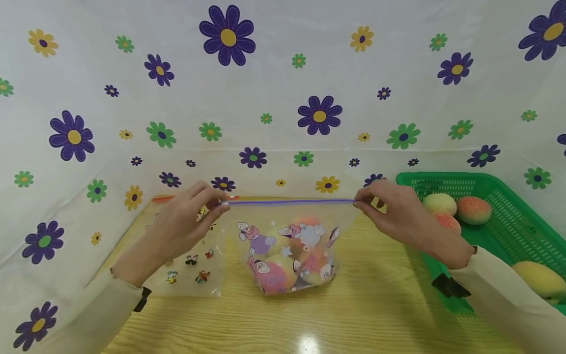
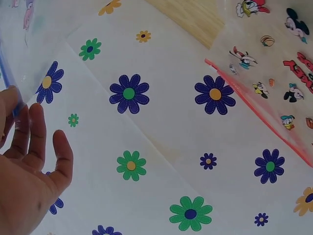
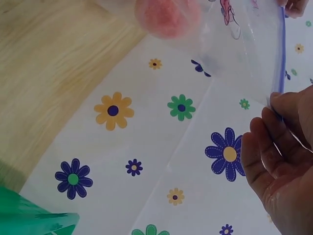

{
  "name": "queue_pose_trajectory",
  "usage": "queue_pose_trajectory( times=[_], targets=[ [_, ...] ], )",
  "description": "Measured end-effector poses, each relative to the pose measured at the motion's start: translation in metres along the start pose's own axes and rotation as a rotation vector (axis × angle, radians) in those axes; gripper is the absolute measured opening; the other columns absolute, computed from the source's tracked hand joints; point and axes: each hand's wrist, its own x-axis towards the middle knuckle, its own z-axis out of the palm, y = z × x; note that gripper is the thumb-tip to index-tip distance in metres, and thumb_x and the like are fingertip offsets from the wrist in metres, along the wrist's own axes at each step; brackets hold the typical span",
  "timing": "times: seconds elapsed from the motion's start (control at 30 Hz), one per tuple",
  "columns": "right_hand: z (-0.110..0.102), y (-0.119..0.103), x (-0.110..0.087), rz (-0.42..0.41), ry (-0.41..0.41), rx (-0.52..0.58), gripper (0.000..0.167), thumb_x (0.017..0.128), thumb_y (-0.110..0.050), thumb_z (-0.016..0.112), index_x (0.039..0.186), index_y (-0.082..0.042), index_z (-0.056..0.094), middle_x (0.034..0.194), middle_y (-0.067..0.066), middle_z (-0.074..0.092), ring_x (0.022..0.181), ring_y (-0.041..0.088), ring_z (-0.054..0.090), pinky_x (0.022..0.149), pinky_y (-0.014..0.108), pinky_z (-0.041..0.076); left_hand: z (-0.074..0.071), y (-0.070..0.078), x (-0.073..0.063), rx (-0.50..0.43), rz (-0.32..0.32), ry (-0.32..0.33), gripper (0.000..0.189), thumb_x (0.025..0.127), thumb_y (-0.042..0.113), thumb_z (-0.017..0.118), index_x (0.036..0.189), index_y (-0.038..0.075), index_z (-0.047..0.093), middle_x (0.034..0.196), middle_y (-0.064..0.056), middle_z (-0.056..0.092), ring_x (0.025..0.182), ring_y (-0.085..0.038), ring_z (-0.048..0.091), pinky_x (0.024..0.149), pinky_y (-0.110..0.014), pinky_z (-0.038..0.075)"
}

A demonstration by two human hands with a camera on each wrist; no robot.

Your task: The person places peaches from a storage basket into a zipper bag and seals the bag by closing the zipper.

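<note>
A clear zip bag [image 1: 264,244] printed with pink and purple cartoon figures stands on the table, its lower part filled with several red and yellow fruits [image 3: 167,17]. Its blue zip strip is stretched straight between both hands. My left hand [image 1: 185,219] pinches the strip's left end, where a small white slider [image 1: 225,202] shows at the fingertips. At the opposite top corner, my right hand [image 1: 398,214] pinches the strip between thumb and index finger. The right wrist view shows its other fingers loosely bent beside the bag.
Flat on the table [image 1: 380,300] to the left lies a second zip bag [image 1: 191,278] with a red strip [image 2: 264,115] and small cartoon prints. A green basket [image 1: 508,211] at the right holds reddish peaches [image 1: 474,210] and a yellow mango [image 1: 537,279]. Flower-patterned cloth rises behind.
</note>
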Motion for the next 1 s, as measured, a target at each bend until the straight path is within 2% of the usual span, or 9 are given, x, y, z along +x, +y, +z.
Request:
queue_pose_trajectory(
  times=[0.1,0.23,0.33,0.5,0.67,0.8,0.93,1.0],
  targets=[
    [0.000,0.006,0.008,-0.004,0.041,-0.018,0.016,0.082,0.006,0.080,0.091,-0.005,0.073,0.084,0.004,0.072,0.074,0.011,0.064,0.060,0.030,0.057,0.005,-0.002,0.009,0.033,-0.021,0.024,0.013,0.093,0.009,0.074,0.105,0.006,0.070,0.092,-0.001,0.064,0.075,-0.009,0.056,0.061,-0.022,0.048],
    [-0.001,0.018,0.018,0.009,0.065,-0.039,0.013,0.083,0.007,0.079,0.092,-0.002,0.073,0.084,0.008,0.073,0.072,0.013,0.062,0.060,0.031,0.056,0.014,-0.005,0.025,0.070,-0.078,0.044,0.010,0.094,0.010,0.073,0.104,0.007,0.070,0.090,-0.004,0.065,0.074,-0.016,0.057,0.066,-0.031,0.045],
    [0.001,0.027,0.025,0.038,0.070,-0.047,0.010,0.086,0.006,0.076,0.093,-0.001,0.074,0.085,0.010,0.073,0.071,0.013,0.061,0.060,0.028,0.053,0.020,-0.010,0.037,0.089,-0.104,0.062,0.009,0.097,0.013,0.070,0.104,0.007,0.069,0.087,-0.005,0.063,0.072,-0.021,0.057,0.065,-0.032,0.041],
    [0.001,0.040,0.035,0.096,0.072,-0.041,0.006,0.091,0.002,0.072,0.096,0.000,0.074,0.086,0.011,0.073,0.069,0.014,0.061,0.058,0.026,0.050,0.030,-0.021,0.055,0.091,-0.121,0.090,0.010,0.099,0.014,0.068,0.105,0.006,0.069,0.084,-0.008,0.064,0.068,-0.023,0.057,0.061,-0.032,0.041],
    [0.005,0.052,0.041,0.161,0.072,-0.041,0.005,0.095,0.000,0.069,0.097,0.000,0.073,0.089,0.012,0.073,0.073,0.020,0.064,0.061,0.028,0.050,0.042,-0.029,0.068,0.062,-0.198,0.058,0.014,0.101,0.018,0.066,0.109,0.007,0.069,0.092,-0.009,0.067,0.077,-0.024,0.063,0.066,-0.035,0.044],
    [0.011,0.058,0.042,0.205,0.054,-0.027,0.008,0.097,0.000,0.066,0.100,0.001,0.073,0.092,0.015,0.074,0.080,0.025,0.068,0.067,0.035,0.052,0.049,-0.034,0.066,0.038,-0.262,0.013,0.019,0.103,0.020,0.063,0.115,0.007,0.069,0.101,-0.012,0.070,0.085,-0.027,0.069,0.064,-0.038,0.053],
    [0.014,0.063,0.041,0.239,0.038,-0.031,0.011,0.098,-0.001,0.064,0.103,0.002,0.073,0.094,0.017,0.074,0.083,0.028,0.069,0.070,0.040,0.052,0.048,-0.036,0.053,0.024,-0.324,0.000,0.023,0.103,0.022,0.063,0.120,0.008,0.068,0.106,-0.012,0.070,0.089,-0.029,0.070,0.068,-0.042,0.057],
    [0.014,0.064,0.041,0.258,0.030,-0.041,0.012,0.098,-0.002,0.064,0.104,0.003,0.073,0.094,0.018,0.074,0.083,0.028,0.069,0.071,0.041,0.053,0.045,-0.039,0.045,0.011,-0.361,-0.028,0.023,0.104,0.023,0.061,0.120,0.008,0.069,0.107,-0.011,0.070,0.092,-0.029,0.070,0.072,-0.043,0.058]
  ],
)
